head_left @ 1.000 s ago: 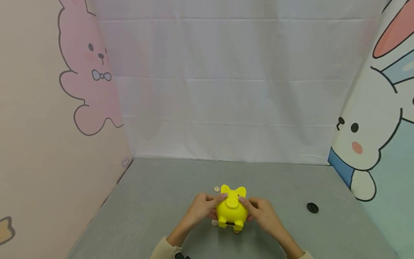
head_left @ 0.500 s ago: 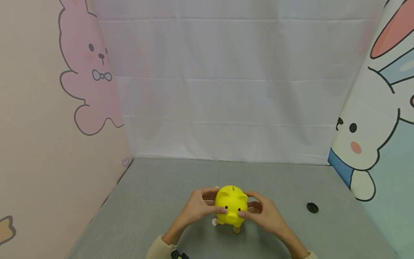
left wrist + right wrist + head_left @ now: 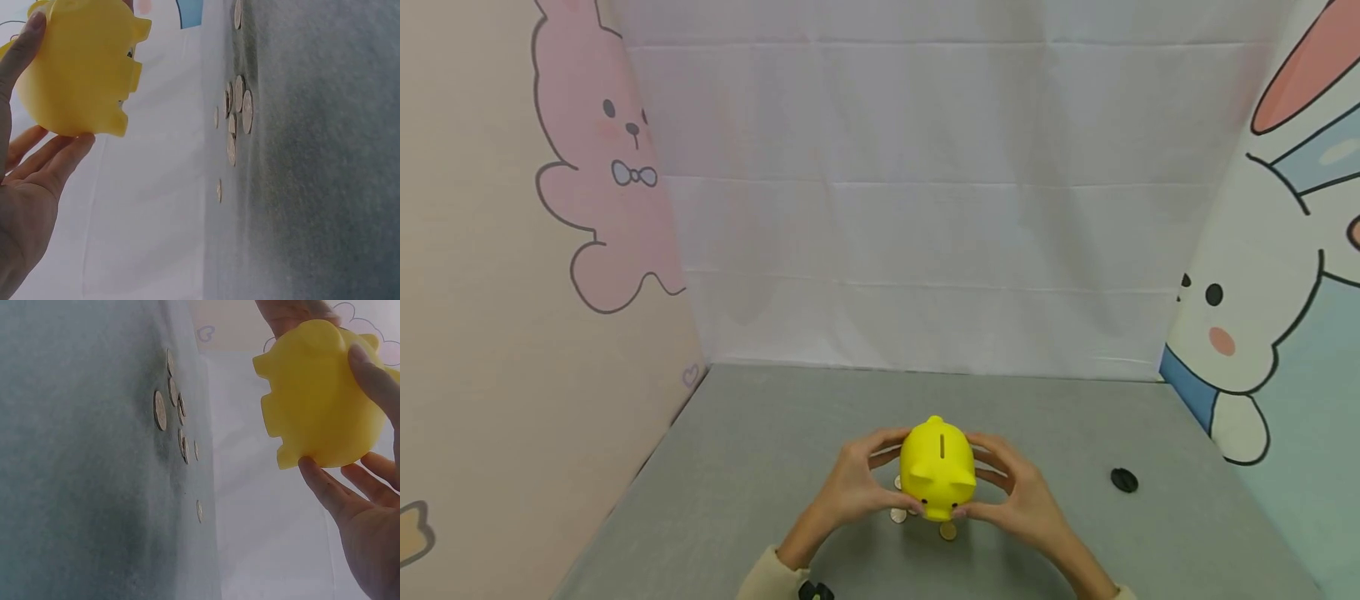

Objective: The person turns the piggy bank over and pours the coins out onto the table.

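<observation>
Tipped upright now, yellow piggy bank (image 3: 937, 468) sits gripped between both hands (image 3: 936, 492) above scattered coins (image 3: 237, 115); black cap (image 3: 1123, 480) lies well right.

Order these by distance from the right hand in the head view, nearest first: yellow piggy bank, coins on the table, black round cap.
1. Yellow piggy bank: held by the right hand on its right side.
2. Coins: on the table, just below the bank.
3. Black round cap: far right on the table.

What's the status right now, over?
Left hand and right hand both hold yellow piggy bank above the table. Slot up. Coins scattered beneath. Nothing in the way.
</observation>
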